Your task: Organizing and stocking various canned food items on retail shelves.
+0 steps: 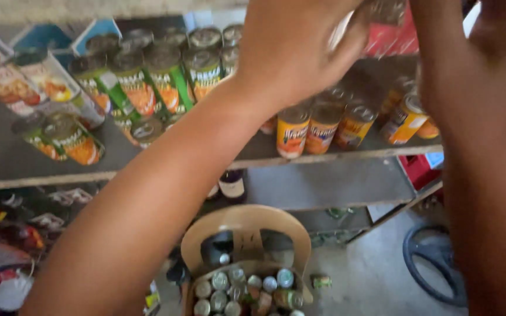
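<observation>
Both hands are raised to the top of the view, above the grey wooden shelf [7, 158]. The left hand [291, 50] is curled, fingers closed around a small metal can with a dull silver lid [389, 10], held just at the upper edge and partly blurred. The right hand [502, 41] is lifted beside it; whether it grips anything cannot be told, since its fingers are cut off by the frame.

Risk, as judged: the can is gripped high and only by the fingertips, so it could slip and drop onto the row of orange-and-yellow labelled tins [323, 126] standing directly below the left hand, knocking them over the shelf edge. The green-and-orange labelled tins [147, 82] farther left of the left forearm are already leaning and lying, so a bump could set them rolling.

Below both arms, a tan plastic chair [246, 225] carrying more small tins [247, 289] is seen on the floor.
</observation>
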